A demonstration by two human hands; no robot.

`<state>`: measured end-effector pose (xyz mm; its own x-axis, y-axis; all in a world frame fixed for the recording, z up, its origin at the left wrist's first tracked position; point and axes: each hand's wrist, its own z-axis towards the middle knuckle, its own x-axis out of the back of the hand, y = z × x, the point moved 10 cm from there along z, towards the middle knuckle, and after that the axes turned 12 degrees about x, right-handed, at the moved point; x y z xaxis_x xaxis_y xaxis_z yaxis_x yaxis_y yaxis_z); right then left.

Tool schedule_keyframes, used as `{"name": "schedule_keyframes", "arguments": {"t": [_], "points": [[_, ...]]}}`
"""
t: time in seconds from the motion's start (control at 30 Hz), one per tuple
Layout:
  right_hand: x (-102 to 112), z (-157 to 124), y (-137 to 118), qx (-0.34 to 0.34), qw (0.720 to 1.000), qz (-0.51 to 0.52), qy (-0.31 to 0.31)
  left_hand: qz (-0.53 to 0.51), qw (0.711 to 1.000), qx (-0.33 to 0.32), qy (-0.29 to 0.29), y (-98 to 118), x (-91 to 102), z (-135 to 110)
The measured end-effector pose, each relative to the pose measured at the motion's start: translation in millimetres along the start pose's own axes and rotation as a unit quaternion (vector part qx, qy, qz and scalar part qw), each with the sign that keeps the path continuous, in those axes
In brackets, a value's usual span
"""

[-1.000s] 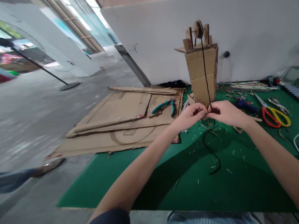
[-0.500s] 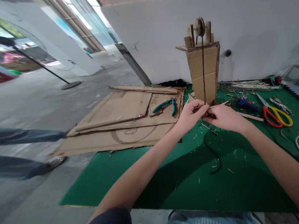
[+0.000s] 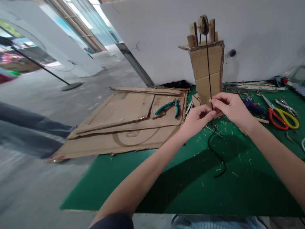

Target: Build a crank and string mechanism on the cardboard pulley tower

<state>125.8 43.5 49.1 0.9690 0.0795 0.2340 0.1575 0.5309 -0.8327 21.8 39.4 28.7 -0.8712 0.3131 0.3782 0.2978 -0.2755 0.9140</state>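
A black cord [image 3: 208, 68] runs down from a round cardboard pulley wheel [image 3: 203, 24] on top of an upright cardboard tower [image 3: 206, 66]. Low in front of the tower, my left hand [image 3: 199, 117] pinches the cord between thumb and fingertips. Just above it, on the right, my right hand [image 3: 228, 106] also has its thumb and finger closed on the cord. Below both hands the loose end of the cord curls across the green tabletop [image 3: 166, 194]. The spot where the fingertips meet is partly hidden.
Teal-handled pliers [image 3: 168, 107] lie on flat cardboard sheets [image 3: 119, 111] to the left. On the right are scissors [image 3: 281, 116] with red and yellow handles, a blue glue gun [image 3: 254, 106] and thin strips [image 3: 259, 86]. Scraps litter the table. A person's legs [image 3: 30, 130] are at the far left.
My right hand has risen along the cord, and my left hand has shifted slightly down and right. The cord now slants more to the right. The person's legs at left have moved.
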Motion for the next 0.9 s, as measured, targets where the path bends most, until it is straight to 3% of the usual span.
{"name": "schedule_keyframes", "arguments": {"t": [0.27, 0.5, 0.67, 0.9], "points": [[-2, -1, -11, 0.027, 0.998, -0.053, -0.027, -0.105, 0.989, -0.002, 0.100, 4, 25.7, 1], [-9, -5, -11, 0.027, 0.993, -0.107, -0.045, -0.133, 0.987, 0.002, 0.094, 7, 27.9, 2], [3, -3, -9, 0.022, 0.999, -0.047, 0.017, -0.120, 0.989, 0.011, 0.083, 8, 23.8, 0], [3, -1, -13, 0.040, 0.999, -0.030, 0.015, -0.125, 0.992, 0.011, 0.005, 5, 7.8, 1]]}}
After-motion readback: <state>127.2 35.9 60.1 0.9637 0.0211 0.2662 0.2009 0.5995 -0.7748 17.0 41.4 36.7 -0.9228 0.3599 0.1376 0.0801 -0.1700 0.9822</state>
